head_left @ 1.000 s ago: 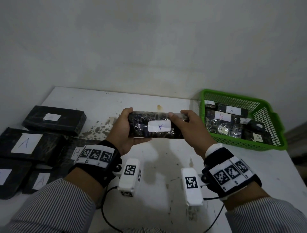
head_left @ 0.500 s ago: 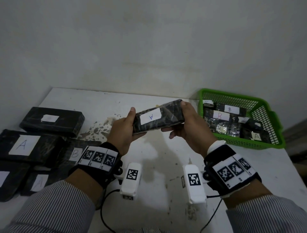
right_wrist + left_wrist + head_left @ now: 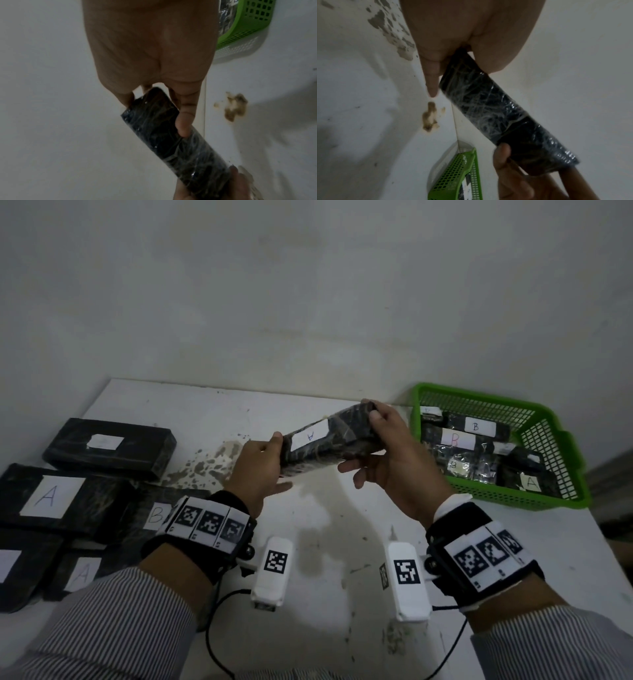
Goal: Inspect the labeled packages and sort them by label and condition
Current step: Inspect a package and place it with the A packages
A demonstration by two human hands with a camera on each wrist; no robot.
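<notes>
Holding A-labeled package [image 3: 329, 445] tilted, ends pinched by left hand [image 3: 258, 465] and right hand [image 3: 394, 460], exposing wrap for inspection.

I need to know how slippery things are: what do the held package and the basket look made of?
Package: dark block in clear, glossy, wrinkled plastic film, with a matte paper label. Basket: moulded green plastic mesh, probably rigid.

Black wrapped package [image 3: 329, 441] — "A" label, tilted
</notes>
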